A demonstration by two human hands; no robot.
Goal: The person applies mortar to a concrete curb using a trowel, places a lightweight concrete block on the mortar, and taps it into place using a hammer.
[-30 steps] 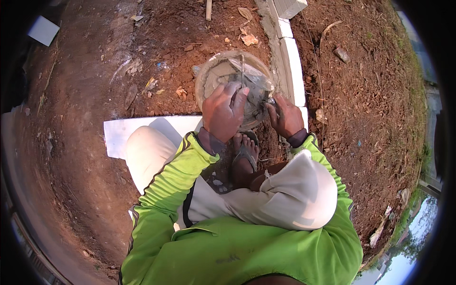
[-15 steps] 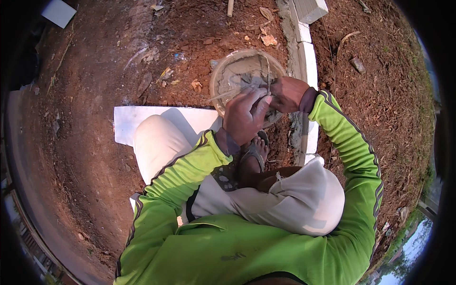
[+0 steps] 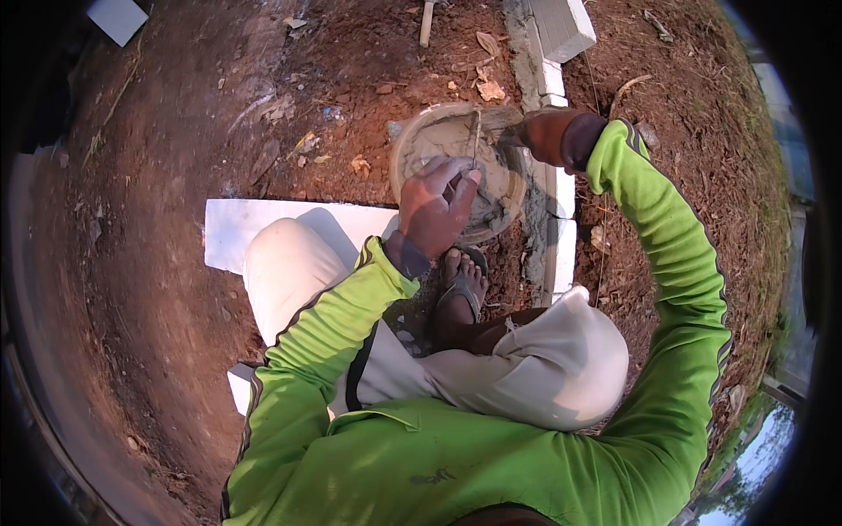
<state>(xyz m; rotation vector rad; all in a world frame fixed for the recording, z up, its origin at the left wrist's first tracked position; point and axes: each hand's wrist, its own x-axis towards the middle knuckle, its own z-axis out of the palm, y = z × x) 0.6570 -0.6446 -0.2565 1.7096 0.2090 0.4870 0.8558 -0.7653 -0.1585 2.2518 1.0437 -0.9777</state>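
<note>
In the head view, a person in a green shirt crouches over a round bucket [image 3: 399, 156] of grey mortar [image 3: 500, 180], the left grip [image 3: 436, 202] pinching a thin strip [image 3: 476, 140] that runs from its fingertips toward the bucket's far rim. The right grip [image 3: 545, 136] curls near the bucket's far right side, by white blocks [image 3: 561, 193]; whether it holds anything cannot be told.

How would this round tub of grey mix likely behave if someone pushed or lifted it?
The tub would probably feel heavy, given the wet-looking mix inside. Standing upright on loose soil, it would likely drag rather than roll. Smeared with grey, it might also be slippery.
</note>
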